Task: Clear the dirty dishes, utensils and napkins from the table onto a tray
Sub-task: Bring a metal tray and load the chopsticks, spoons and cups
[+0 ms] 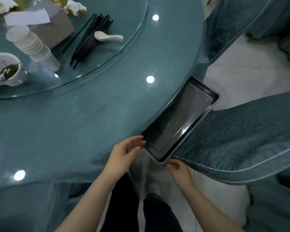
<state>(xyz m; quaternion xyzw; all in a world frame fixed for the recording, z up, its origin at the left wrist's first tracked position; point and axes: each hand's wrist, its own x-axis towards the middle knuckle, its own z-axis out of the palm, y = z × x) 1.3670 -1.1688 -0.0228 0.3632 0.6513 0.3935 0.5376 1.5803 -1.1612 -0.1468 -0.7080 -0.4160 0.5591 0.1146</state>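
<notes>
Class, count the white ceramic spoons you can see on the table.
1: a white ceramic soup spoon lies on the glass turntable, touching the black chopsticks. Others may be hidden beyond the frame.

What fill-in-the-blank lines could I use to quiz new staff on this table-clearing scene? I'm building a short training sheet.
1. The dark tray holds ____ dishes so far.
2. The white spoon lies beside a bundle of black ____.
3. The paper cups are ____ into one another, lying on their side.
4. The left hand and right hand are both at the near end of the ____.

Missing words: no; chopsticks; stacked; tray
</notes>
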